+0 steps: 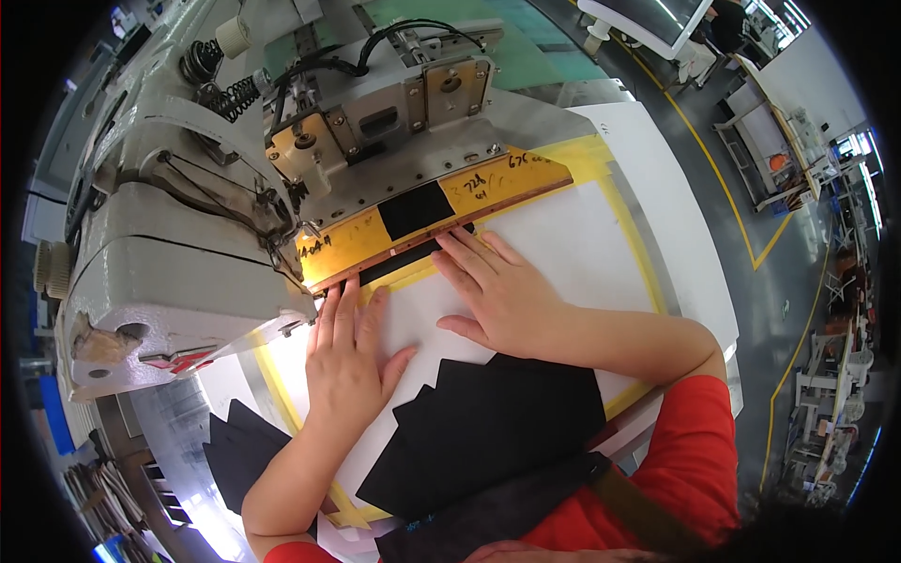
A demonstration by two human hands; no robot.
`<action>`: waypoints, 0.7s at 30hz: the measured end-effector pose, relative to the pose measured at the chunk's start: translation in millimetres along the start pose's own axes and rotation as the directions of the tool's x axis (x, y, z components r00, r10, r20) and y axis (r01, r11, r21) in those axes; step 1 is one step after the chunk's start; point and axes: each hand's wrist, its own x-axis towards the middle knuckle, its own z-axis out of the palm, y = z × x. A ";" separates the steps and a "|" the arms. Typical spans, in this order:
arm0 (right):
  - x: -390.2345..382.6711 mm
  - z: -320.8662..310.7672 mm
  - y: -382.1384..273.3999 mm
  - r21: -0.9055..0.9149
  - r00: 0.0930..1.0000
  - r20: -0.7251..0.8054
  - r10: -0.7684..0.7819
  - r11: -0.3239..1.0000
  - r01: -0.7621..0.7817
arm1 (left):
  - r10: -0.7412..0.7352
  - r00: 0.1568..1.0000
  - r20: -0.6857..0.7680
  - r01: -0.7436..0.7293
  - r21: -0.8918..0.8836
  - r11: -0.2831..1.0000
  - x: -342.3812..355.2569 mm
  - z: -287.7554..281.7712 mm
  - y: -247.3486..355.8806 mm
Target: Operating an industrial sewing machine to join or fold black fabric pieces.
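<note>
My left hand (pixel 349 361) lies flat near the needle end of a sewing machine (pixel 178 263), fingers stretched toward a narrow black fabric strip (pixel 404 262). Farther right, my right hand (pixel 502 291) rests with spread fingers, its tips at the strip's other end. The strip runs along the front edge of a yellow clamp plate (pixel 352 232) with handwriting on it, and part of it may lie under that plate. A black patch (pixel 413 214) shows in the plate's middle. Both palms are over a white work surface (pixel 587 253) bordered with yellow tape.
Overlapping black fabric pieces (pixel 497 408) lie close to my body, and more dark pieces (pixel 239 450) sit left of my left forearm. A metal clamp assembly (pixel 404 122) stands behind the yellow plate. To the right are a floor with yellow lines (pixel 713 164) and a workbench (pixel 765 141).
</note>
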 end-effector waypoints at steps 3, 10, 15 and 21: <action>0.5 0.6 -1.7 -0.010 1.000 0.002 -0.008 1.000 0.008 | 0.007 1.000 0.008 -0.007 0.010 1.000 -1.7 -0.7 -1.6; -0.4 0.7 -1.3 -0.025 1.000 -0.003 -0.025 0.999 0.025 | -0.039 0.999 0.019 0.039 0.040 0.998 -10.4 5.1 3.6; 0.1 1.1 -3.0 -0.044 1.000 -0.002 -0.031 0.999 0.031 | -0.061 0.998 0.030 0.059 0.040 0.997 -10.6 3.7 3.9; -1.3 -2.5 -1.7 -0.050 1.000 -0.008 -0.013 0.999 0.013 | -0.010 1.000 -0.001 0.010 0.095 0.995 -6.7 4.6 2.8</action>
